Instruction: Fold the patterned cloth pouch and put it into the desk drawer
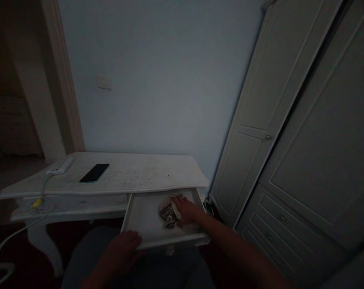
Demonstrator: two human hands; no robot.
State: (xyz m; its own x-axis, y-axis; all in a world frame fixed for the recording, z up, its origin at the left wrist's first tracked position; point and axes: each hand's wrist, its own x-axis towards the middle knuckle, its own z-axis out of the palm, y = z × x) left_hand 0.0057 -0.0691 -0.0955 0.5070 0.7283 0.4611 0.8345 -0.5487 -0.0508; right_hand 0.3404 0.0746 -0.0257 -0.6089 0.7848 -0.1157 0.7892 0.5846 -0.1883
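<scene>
A white drawer (146, 214) is pulled out of the white desk (134, 170) toward me. Inside it, on the right side, lies a crumpled patterned cloth (167, 212), brown and pale. My right hand (184, 209) presses down on this cloth, its fingers bent over the bunched fabric. At the drawer's front left corner, my left hand (126, 244) is closed over the rim, fingertips on top and the thumb side partly hidden. The drawer's small knob (170, 250) shows below the front edge.
A dark phone (94, 173) and a white power strip (60, 165) lie on the desk's left part. A white cable (18, 229) runs down to the left. At right stands a tall white wardrobe (251, 132). My legs (93, 251) are under the drawer.
</scene>
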